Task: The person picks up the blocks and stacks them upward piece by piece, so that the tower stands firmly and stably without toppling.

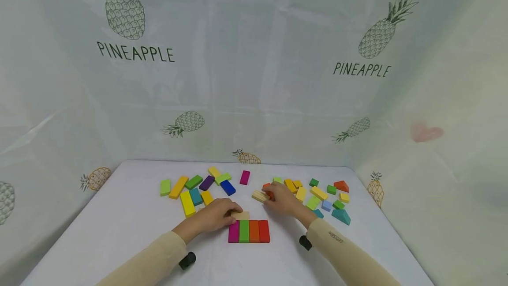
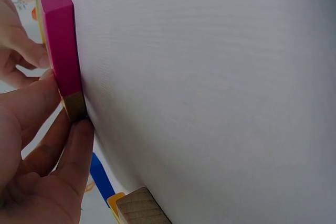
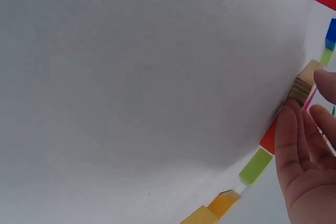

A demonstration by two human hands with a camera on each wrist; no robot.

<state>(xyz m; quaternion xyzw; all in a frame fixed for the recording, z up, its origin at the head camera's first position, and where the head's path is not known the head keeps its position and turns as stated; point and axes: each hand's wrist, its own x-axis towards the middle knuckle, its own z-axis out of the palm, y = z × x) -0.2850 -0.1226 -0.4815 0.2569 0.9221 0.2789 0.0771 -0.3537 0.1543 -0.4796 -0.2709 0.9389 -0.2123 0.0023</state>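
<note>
My left hand [image 1: 214,215] pinches a plain wooden block [image 1: 242,216] that lies along the far ends of four-coloured row: a magenta block [image 1: 234,231], a green block [image 1: 244,231], an orange block [image 1: 254,231] and a red block [image 1: 264,231], side by side. In the left wrist view its thumb and fingers meet the wooden block's end [image 2: 74,106] beside the magenta block. Farther back and to the right, my right hand [image 1: 281,198] grips another plain wooden block [image 1: 259,196] between thumb and fingers. The right wrist view shows this block's grained end [image 3: 300,91] at the fingertips.
Several coloured blocks lie loose at the back left, among them a yellow block [image 1: 188,203] and a blue block [image 1: 228,187]. More are scattered behind and right of my right hand, including a teal triangular block [image 1: 341,216]. A magenta block [image 1: 244,177] lies between the groups.
</note>
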